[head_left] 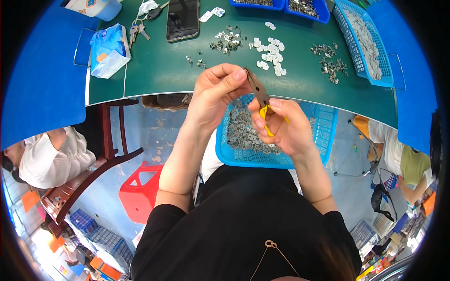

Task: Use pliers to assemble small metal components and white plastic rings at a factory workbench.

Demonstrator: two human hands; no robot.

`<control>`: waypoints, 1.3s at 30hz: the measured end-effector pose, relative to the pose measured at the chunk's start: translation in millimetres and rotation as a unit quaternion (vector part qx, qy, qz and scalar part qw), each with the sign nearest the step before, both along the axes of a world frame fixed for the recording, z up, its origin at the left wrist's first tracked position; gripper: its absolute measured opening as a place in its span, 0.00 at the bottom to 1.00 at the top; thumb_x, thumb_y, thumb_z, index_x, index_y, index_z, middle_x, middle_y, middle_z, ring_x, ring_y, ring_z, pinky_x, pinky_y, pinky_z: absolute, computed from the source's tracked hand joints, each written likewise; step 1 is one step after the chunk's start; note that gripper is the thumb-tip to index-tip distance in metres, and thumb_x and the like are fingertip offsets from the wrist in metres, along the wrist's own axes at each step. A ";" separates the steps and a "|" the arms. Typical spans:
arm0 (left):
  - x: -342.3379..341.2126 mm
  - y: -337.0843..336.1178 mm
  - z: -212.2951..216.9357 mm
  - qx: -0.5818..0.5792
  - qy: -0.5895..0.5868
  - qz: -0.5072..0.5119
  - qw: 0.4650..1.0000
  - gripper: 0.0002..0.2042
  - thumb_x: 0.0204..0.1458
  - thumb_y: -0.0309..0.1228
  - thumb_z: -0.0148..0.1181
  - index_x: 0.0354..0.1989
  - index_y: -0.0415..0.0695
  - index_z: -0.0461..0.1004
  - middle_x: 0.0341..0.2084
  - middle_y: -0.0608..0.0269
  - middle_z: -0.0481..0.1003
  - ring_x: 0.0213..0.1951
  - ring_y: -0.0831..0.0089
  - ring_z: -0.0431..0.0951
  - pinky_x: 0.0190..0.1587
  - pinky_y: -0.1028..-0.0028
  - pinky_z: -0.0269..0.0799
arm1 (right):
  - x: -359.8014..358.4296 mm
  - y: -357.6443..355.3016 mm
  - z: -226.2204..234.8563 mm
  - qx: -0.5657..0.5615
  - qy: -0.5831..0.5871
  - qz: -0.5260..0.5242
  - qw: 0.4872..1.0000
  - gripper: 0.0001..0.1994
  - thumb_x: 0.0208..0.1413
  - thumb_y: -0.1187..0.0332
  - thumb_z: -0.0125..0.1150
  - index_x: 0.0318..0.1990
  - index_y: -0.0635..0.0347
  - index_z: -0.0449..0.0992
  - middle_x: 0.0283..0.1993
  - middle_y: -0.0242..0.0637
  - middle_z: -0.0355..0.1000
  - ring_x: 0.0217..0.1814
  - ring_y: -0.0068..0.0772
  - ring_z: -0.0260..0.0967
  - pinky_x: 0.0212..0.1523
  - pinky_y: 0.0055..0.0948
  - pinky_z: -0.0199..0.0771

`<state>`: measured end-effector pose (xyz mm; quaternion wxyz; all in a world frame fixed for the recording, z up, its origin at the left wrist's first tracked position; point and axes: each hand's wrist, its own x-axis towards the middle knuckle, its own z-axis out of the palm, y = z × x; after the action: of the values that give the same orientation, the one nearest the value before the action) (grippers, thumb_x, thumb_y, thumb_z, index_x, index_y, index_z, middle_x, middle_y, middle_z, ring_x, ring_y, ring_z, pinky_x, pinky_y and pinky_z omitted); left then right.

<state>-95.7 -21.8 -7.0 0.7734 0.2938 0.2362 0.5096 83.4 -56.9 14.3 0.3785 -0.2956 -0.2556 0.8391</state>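
Right hand (280, 125) grips yellow-handled pliers (260, 96); left hand (216, 91) fingers pinch at their tip, above a blue basket (323, 136) of metal parts.

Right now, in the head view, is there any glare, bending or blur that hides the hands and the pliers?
Head view: fisheye bends the green table edge and blackens the corners; soft glare lies on the phone screen; the left hand, right hand and yellow-handled pliers are sharp and evenly lit; the rim areas look softer.
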 end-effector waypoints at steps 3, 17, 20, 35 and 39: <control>4.5 -1.5 0.7 -0.014 0.056 0.056 0.997 0.07 0.51 0.30 0.60 0.33 0.39 0.75 0.29 0.62 0.77 0.32 0.76 0.76 0.40 0.77 0.72 | -1.9 1.0 -9.3 -0.057 0.057 0.016 0.997 0.20 0.59 0.60 0.41 0.45 0.69 0.68 0.26 0.36 0.65 0.25 0.23 0.59 0.14 0.17 0.51; -43.3 32.8 -14.9 0.232 0.768 0.314 0.507 0.06 0.42 0.32 0.65 0.29 0.47 0.78 0.29 0.68 0.76 0.35 0.68 0.74 0.37 0.70 0.69 | -2.9 -0.1 -17.9 -0.002 0.015 -0.059 0.998 0.24 0.58 0.62 0.38 0.57 0.72 0.60 0.44 0.41 0.65 0.44 0.31 0.62 0.42 0.31 0.65; -39.4 44.3 -16.0 0.282 0.751 0.337 0.493 0.05 0.41 0.33 0.65 0.27 0.49 0.78 0.29 0.69 0.74 0.35 0.66 0.73 0.37 0.68 0.67 | -2.4 -1.6 -17.2 0.011 0.011 -0.077 0.997 0.24 0.59 0.61 0.38 0.57 0.72 0.60 0.47 0.43 0.65 0.44 0.32 0.63 0.43 0.31 0.65; 27.7 82.9 -22.0 0.462 0.724 0.230 0.457 0.06 0.38 0.31 0.65 0.27 0.51 0.79 0.25 0.71 0.74 0.32 0.69 0.72 0.39 0.70 0.61 | 7.6 -4.9 -16.7 0.049 -0.016 -0.142 0.989 0.26 0.59 0.57 0.38 0.53 0.74 0.62 0.41 0.44 0.68 0.38 0.31 0.66 0.37 0.28 0.67; 29.1 64.3 2.6 0.372 0.619 0.218 0.656 0.03 0.41 0.29 0.64 0.26 0.48 0.78 0.28 0.70 0.77 0.32 0.77 0.74 0.35 0.76 0.61 | 12.6 -7.2 -16.9 0.124 -0.141 -0.159 0.969 0.22 0.58 0.61 0.42 0.53 0.73 0.65 0.39 0.39 0.68 0.36 0.24 0.64 0.34 0.22 0.64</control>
<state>-66.7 42.5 -4.3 0.1406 0.7446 0.5081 0.4094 96.0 -64.1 -2.6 0.5008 -0.3989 -0.3580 0.6797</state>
